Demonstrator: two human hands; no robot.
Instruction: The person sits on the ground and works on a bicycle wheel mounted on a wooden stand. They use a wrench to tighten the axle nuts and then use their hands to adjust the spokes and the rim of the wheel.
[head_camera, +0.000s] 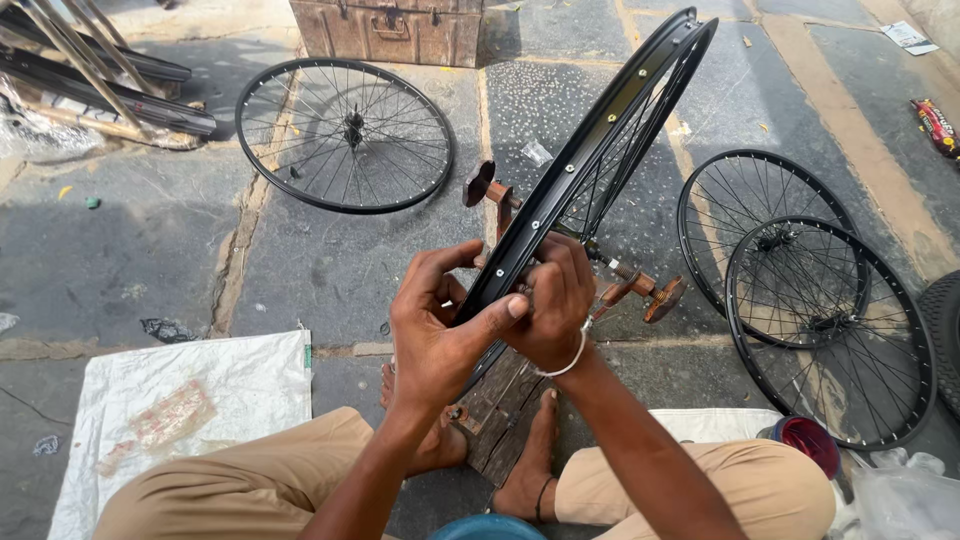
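Left hand (437, 335) and right hand (553, 303) meet, fingers curled, forearms raised.

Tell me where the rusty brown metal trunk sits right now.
In the head view, the rusty brown metal trunk stands at the top centre on the stone pavement, just beyond the black spoked wheel lying flat and left of the upright black rim.

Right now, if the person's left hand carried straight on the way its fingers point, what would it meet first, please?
The left hand points up and rightward and already touches the black wheel rim, with the right hand just beyond. So it would probably press into the rim first, though depth is hard to judge.
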